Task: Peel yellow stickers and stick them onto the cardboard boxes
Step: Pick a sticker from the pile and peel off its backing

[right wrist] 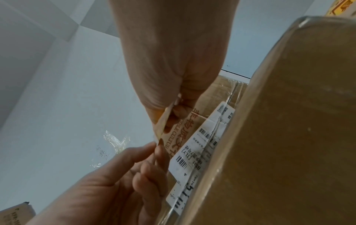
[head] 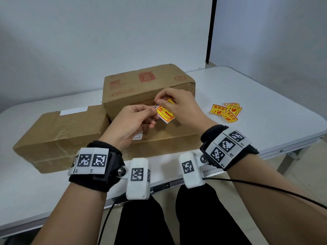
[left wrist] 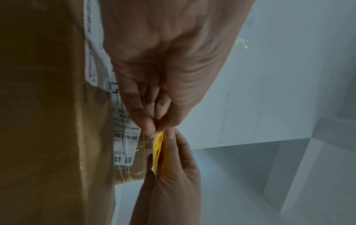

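Note:
Both hands hold one yellow sticker [head: 165, 114] with red print on its white backing, above a low cardboard box [head: 169, 137]. My left hand [head: 153, 111] pinches the sticker's left edge between thumb and fingers. My right hand [head: 160, 101] pinches its upper corner. In the left wrist view the left hand [left wrist: 158, 127] grips the top of the sticker [left wrist: 159, 146] edge-on. In the right wrist view the right hand [right wrist: 173, 110] pinches the sticker [right wrist: 163, 124], whose yellow layer and backing look slightly parted. A tall box [head: 148, 85] stands behind, and a low box [head: 58, 131] lies at the left.
A loose pile of yellow stickers [head: 226, 111] lies on the white table [head: 265, 103] to the right of the boxes. The low box under the hands carries a white shipping label [right wrist: 194, 153]. Cables run from both wrist cameras over the table's near edge.

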`<state>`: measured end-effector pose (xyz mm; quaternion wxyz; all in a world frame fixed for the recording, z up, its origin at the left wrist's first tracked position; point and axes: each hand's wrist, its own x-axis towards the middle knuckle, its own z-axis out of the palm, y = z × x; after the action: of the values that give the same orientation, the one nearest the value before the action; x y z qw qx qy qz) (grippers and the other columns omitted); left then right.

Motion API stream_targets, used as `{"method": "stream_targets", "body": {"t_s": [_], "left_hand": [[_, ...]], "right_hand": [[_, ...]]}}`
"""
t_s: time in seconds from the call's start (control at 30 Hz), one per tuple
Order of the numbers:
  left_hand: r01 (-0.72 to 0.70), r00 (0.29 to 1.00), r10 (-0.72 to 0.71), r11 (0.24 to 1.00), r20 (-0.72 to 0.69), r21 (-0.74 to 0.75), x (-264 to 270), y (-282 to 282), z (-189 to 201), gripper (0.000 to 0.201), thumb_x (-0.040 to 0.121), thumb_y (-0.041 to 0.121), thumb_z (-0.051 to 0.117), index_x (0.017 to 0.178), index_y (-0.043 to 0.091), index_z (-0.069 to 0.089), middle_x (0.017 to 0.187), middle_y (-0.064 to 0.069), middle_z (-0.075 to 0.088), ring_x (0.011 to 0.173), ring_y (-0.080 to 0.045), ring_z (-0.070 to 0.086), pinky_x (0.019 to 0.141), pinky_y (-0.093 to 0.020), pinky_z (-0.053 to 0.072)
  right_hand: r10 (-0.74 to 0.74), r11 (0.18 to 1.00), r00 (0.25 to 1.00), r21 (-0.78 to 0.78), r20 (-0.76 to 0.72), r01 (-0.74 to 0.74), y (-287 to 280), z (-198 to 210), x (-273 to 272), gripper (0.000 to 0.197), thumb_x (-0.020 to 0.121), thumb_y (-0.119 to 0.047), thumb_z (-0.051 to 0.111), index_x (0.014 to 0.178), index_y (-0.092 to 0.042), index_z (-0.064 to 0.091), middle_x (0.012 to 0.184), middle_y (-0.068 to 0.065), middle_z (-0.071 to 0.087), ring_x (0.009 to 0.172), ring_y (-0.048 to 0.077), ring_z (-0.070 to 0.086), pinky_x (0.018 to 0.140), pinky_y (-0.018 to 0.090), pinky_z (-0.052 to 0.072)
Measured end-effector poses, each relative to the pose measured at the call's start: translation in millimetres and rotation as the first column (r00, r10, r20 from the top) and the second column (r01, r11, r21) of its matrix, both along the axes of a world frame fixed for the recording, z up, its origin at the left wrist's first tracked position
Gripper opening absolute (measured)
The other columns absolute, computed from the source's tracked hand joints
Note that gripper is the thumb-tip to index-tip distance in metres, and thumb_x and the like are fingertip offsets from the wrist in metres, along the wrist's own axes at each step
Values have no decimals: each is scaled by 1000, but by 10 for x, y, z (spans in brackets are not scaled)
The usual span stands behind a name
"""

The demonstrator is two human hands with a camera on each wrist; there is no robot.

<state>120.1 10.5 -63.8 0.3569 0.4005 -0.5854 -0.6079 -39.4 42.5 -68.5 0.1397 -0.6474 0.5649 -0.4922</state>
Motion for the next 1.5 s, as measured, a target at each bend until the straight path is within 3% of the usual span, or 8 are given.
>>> {"method": "stream_targets", "body": {"t_s": [0.17,0.27,0.43,0.53,0.9,1.13,1.4,1.5], "left_hand": [[-198,980,197,973,-19,-123,-35,-61,-72,10,89,8,63,90,2,70,77,-9,69,56,-8,60,57,-19,54],[-194,980,188,974,-64,-120,-75,-59,-78,12,89,9,62,92,1,70,77,-9,69,59,-10,62,63,-22,55],[-134,976,130,991,-174,-12,-174,-1,-75,10,89,4,61,84,2,69,71,-7,68,58,-11,59,63,-21,53],[-102,974,102,995,-201,11,-200,14,-94,11,91,6,60,85,3,69,70,-4,69,57,-10,59,61,-19,53],[-71,994,64,994,-88,-80,-169,23,-111,18,89,7,63,103,-3,68,85,-10,73,61,-8,61,62,-19,53],[-113,993,110,986,-33,-124,-193,36,-113,10,88,8,64,93,1,69,81,-8,73,59,-9,61,63,-25,51],[-143,988,150,973,23,-179,-197,85,-73,8,88,11,63,87,6,70,65,-1,69,55,-9,58,59,-27,44],[-131,985,151,969,80,-211,-184,100,-38,13,88,15,64,90,4,71,69,-8,70,54,-9,57,61,-31,44]], "right_hand": [[-168,982,959,-120,-228,143,-17,66,-32,20,82,-14,66,102,-19,67,96,-7,47,99,15,49,86,27,41],[-103,994,979,-41,-174,98,17,117,-9,10,84,-15,66,93,-16,70,88,-5,59,79,11,56,74,23,47],[-121,988,989,85,-81,128,28,23,21,12,86,-18,66,94,-17,74,93,-3,73,84,12,68,76,25,55],[-93,984,991,158,97,77,49,16,23,12,87,-12,66,95,-11,75,88,6,73,70,20,73,59,20,58],[-145,984,989,111,21,142,53,-9,-35,11,85,-17,68,89,-16,78,86,0,76,82,11,70,83,27,56],[-139,984,990,112,-25,141,74,6,-20,11,86,-19,66,90,-18,77,88,-3,75,83,7,68,77,16,52],[-77,988,995,136,60,68,125,12,-53,9,82,-20,73,87,-13,74,85,-1,75,78,9,71,77,20,56],[-40,982,976,190,216,-2,128,24,-65,10,81,-17,74,86,-8,75,82,5,74,73,18,74,76,28,61]]}}
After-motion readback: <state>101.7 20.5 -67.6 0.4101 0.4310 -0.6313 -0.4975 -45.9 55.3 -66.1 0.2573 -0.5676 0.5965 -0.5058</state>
